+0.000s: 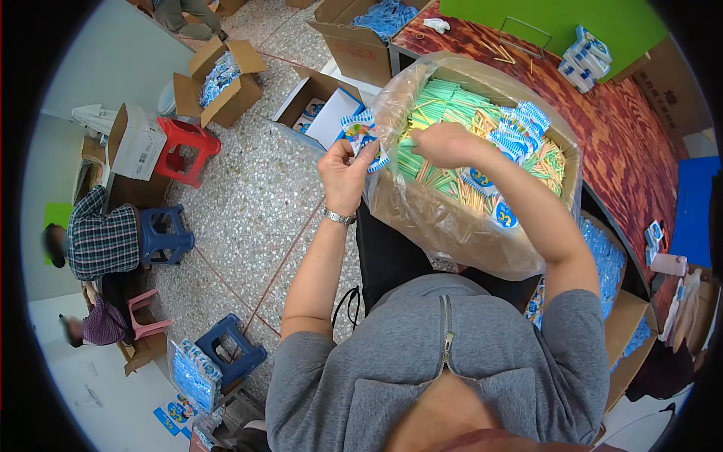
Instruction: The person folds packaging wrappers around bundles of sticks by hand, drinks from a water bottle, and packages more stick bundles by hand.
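Observation:
Between the thumb and fingers of my left hand (346, 175) is a small blue-and-white printed packet (358, 129), held beside the box's left rim. My right hand (446, 145) reaches over the plastic-lined cardboard box (459, 230), its fingers curled together at the green sticks (444, 98). What those fingertips grip, if anything, is hidden. Thin orange sticks (463, 194) and several more printed packets (520, 128) lie in the same box, partly behind my right forearm.
A wood-patterned table (610, 143) curves along the right, bearing a stack of packs (585, 60). Open cartons (218, 83) stand on the floor at the upper left, near a red stool (184, 151). Two people sit at the far left, near a blue stool (166, 235).

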`<move>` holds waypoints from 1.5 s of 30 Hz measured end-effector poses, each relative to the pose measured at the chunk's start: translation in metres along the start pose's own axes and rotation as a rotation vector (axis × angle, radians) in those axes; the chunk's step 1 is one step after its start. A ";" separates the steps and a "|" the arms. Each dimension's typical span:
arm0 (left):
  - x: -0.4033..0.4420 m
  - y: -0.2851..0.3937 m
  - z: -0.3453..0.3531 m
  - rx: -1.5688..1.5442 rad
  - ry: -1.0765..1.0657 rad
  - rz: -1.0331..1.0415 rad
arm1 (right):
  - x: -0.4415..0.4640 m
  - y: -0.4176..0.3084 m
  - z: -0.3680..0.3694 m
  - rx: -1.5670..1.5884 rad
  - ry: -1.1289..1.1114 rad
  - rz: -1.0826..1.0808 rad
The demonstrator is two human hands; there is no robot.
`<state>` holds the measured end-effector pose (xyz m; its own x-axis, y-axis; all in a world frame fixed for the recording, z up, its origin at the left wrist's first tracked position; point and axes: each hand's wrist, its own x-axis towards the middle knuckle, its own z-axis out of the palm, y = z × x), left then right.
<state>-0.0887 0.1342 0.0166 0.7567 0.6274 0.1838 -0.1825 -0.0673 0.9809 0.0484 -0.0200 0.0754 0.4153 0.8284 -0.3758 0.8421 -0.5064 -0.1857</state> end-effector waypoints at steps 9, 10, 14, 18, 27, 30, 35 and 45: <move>-0.009 0.013 0.030 0.535 -0.113 0.359 | -0.072 0.028 -0.069 0.629 0.128 -0.110; -0.009 0.014 0.033 0.552 -0.138 0.395 | -0.070 0.031 -0.067 0.566 0.191 -0.200; -0.010 0.018 0.043 0.561 -0.169 0.460 | -0.074 0.025 -0.070 0.222 0.347 -0.239; -0.009 0.020 0.046 0.584 -0.193 0.509 | -0.074 0.020 -0.072 0.053 0.347 -0.284; -0.007 0.022 0.046 0.636 -0.205 0.730 | -0.080 0.007 -0.084 -0.284 0.182 -0.219; -0.006 0.026 0.050 0.642 -0.214 0.857 | -0.082 -0.003 -0.094 -0.363 0.087 -0.189; -0.008 0.021 0.058 0.563 -0.226 0.836 | -0.093 -0.013 -0.109 -0.282 0.129 -0.193; -0.026 0.018 0.079 0.513 -0.528 0.501 | -0.113 0.036 -0.019 0.218 0.506 -0.248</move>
<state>-0.0626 0.0553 0.0345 0.8774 0.0006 0.4798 -0.3615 -0.6568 0.6618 0.0380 -0.1267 0.1281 0.3729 0.9120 0.1708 0.8668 -0.2768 -0.4147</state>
